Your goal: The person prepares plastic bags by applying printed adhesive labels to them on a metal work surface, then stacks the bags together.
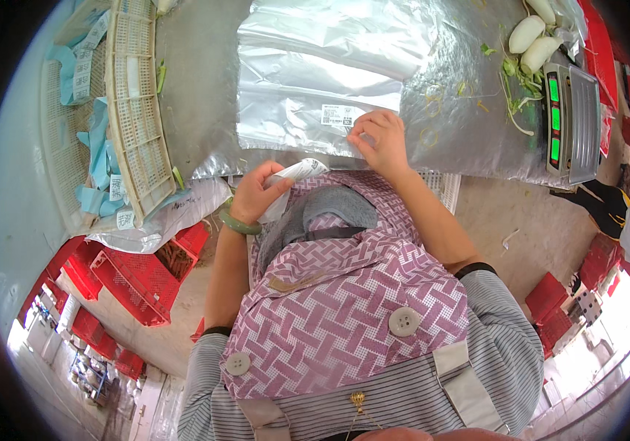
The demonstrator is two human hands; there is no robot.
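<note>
My left hand (pixel 259 190), with a green bangle at its wrist, grips a curled strip of white printed labels (pixel 306 167) just off the table's near edge. My right hand (pixel 382 140) rests over the near part of a stack of clear plastic bags (pixel 315 77) lying flat on the metal-topped table (pixel 199 82). Thumb and fingertips of that hand are close together beside a white printed label (pixel 338 115) on the top bag. Whether anything is pinched between them cannot be made out.
A white plastic crate (pixel 137 110) at the left holds blue printed strips (pixel 100 143). At the right are white radishes (pixel 527 34), rubber bands (pixel 429 136) and a digital scale (pixel 583 124) with lit green displays. Red crates (pixel 133 281) stand on the floor.
</note>
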